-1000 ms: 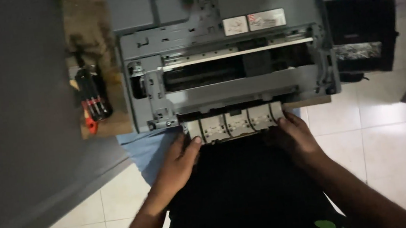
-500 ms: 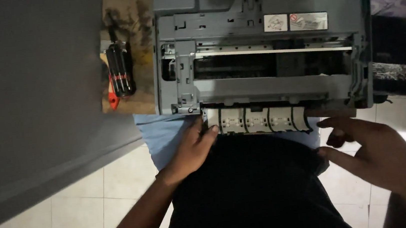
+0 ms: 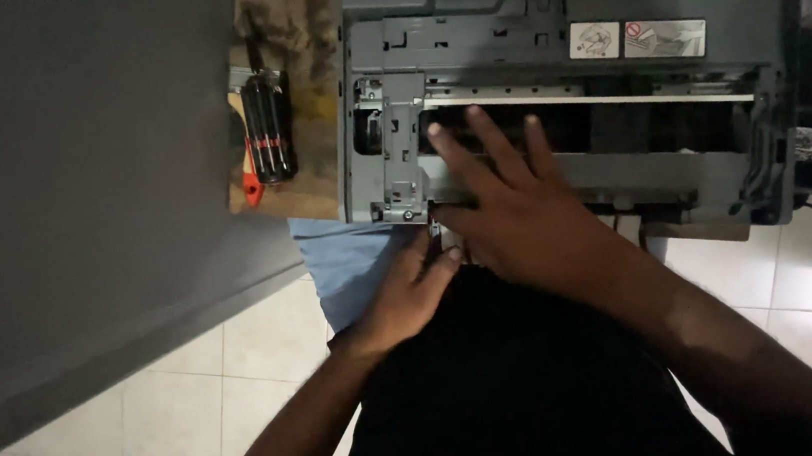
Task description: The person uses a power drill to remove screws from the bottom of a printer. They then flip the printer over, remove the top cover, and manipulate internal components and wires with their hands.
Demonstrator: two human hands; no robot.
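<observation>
A grey printer chassis (image 3: 548, 52) with its covers off lies on a wooden board, its front edge toward me. My right hand (image 3: 509, 202) reaches across it, fingers spread flat over the dark inner slot and the left end of the front bar. My left hand (image 3: 408, 293) sits just below, fingertips touching the chassis's lower left corner near a row of pale parts, which my right hand mostly hides. Neither hand visibly grips anything. A black panel (image 3: 523, 387) lies on my lap under both arms.
Dark-handled screwdrivers (image 3: 268, 127) and an orange-tipped tool (image 3: 250, 179) lie on the wooden board (image 3: 290, 29) left of the chassis. A blue cloth (image 3: 344, 260) hangs below the board. A grey wall (image 3: 71, 193) stands at left; pale floor tiles (image 3: 175, 423) below.
My right hand swung in from the lower right, now lying spread on the chassis's left front. The view shifted so the chassis sits further right. My left hand stayed at the lower left corner.
</observation>
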